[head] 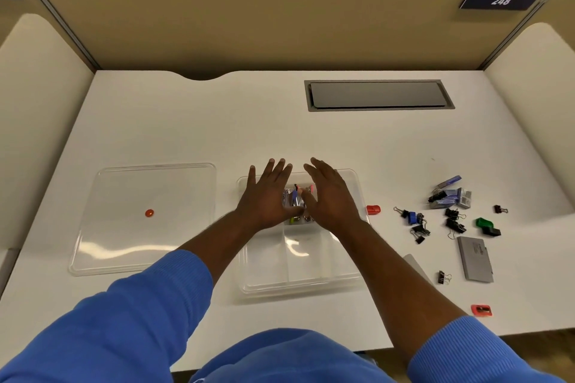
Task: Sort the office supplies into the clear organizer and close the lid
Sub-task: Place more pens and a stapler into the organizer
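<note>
Your organizer (303, 270) and its lid (143, 236) are clear, glossy plastic catching glare. Your desk (217, 121) is smooth matt white, and your sleeves (140, 314) are ribbed blue knit.

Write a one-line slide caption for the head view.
Both hands, left hand and right hand, hover open over the clear organizer; its lid lies left, binder clips wait right.
</note>
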Demonstrator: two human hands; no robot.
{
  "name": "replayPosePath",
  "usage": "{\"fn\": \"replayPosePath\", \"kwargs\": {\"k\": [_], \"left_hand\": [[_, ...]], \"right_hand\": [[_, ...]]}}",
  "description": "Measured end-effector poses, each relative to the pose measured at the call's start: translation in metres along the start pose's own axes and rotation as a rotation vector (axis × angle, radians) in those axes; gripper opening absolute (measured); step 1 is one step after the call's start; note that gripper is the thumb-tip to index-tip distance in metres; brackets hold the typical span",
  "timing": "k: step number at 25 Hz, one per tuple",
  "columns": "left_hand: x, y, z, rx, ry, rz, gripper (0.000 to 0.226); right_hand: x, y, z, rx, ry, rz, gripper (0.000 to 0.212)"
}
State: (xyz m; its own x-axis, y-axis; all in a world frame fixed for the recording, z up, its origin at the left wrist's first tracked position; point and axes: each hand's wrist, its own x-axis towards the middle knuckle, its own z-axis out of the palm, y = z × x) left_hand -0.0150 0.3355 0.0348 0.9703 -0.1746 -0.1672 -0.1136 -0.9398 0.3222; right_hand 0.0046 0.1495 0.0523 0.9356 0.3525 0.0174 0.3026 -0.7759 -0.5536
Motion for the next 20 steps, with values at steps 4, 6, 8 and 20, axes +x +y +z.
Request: {"fn": "replayPosePath", "kwargs": {"k": [4, 6, 8, 20], "left_hand": [[0.003, 0.011, -0.002, 0.0, 0.005, 0.027, 0.106], [0.004, 0.02, 0.0, 0.005, -0.007, 0.046, 0.107], [0.005, 0.03, 0.002, -0.002, -0.02, 0.061, 0.113], [0.042, 0.145, 0.021, 0.011, -0.009, 0.122, 0.106]], "right_hand": [[-0.015, 0.011, -0.001, -0.046, -0.002, 0.015, 0.068], [-0.025, 0.02, -0.005, -0.051, 0.006, 0.035, 0.069], [-0.035, 0.03, -0.01, -0.051, 0.028, 0.051, 0.069], [-0.072, 0.121, -0.079, -0.042, 0.132, 0.105, 0.066]]}}
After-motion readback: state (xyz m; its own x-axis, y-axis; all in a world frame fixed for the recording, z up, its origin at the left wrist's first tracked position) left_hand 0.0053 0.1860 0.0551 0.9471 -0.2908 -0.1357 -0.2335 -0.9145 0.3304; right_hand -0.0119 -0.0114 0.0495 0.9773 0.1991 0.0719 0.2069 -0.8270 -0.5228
